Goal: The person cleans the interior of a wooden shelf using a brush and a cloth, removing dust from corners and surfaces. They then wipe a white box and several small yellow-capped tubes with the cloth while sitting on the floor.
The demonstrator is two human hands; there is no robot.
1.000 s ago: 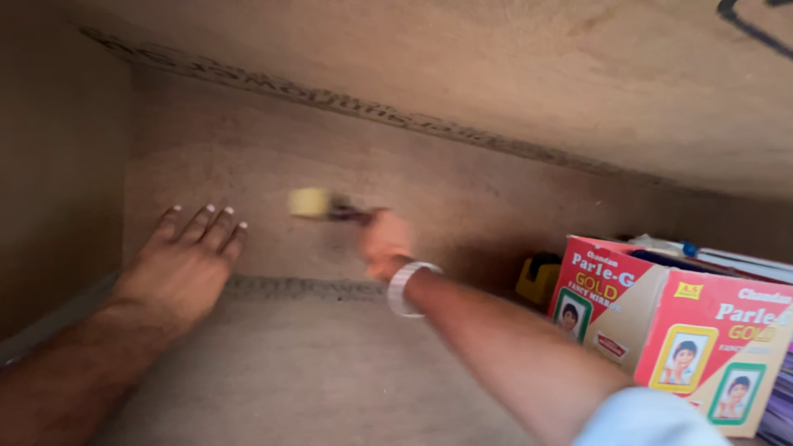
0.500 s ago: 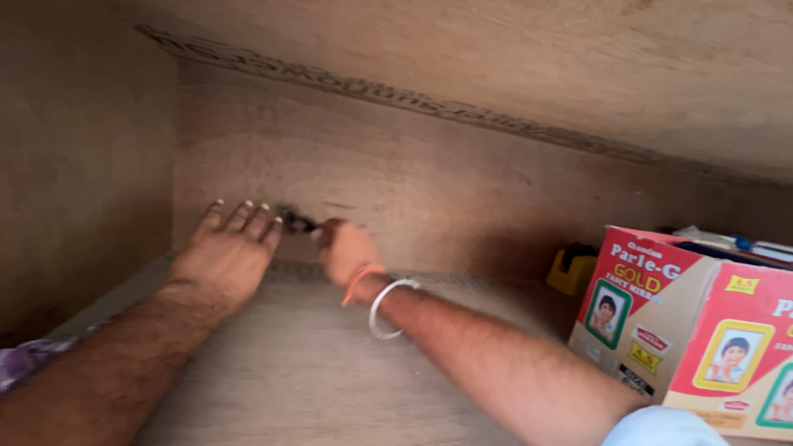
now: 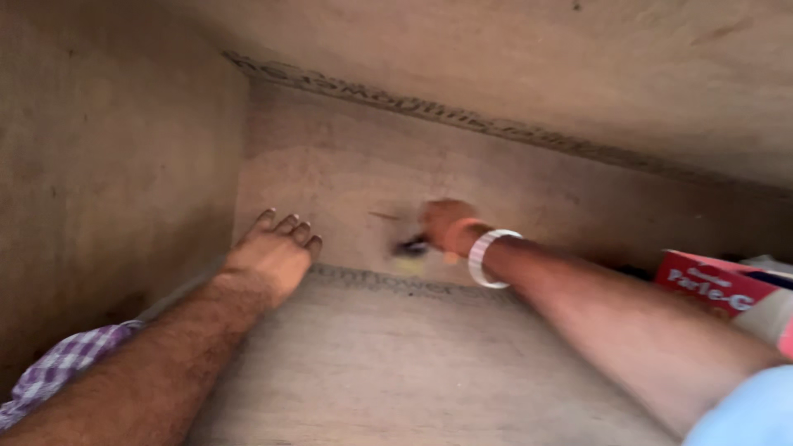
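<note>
Inside a plywood shelf (image 3: 347, 363), the left hand (image 3: 273, 256) is pressing flat, fingers spread, while the right hand (image 3: 450, 227) is gripping a light, stiff-handled, soft-bristled brush (image 3: 409, 252) by its handle.

dim, warm light | soft shadows in corners | heavy motion blur

The brush (image 3: 409, 248) in the right hand (image 3: 446, 225) is a motion smear — bristles and handle cannot be told apart. At three o'clock, the red box (image 3: 710, 279) is cut by the frame edge. The left hand's (image 3: 273, 252) fingertips are blurred — contact with the back wall (image 3: 529, 190) unclear.
</note>
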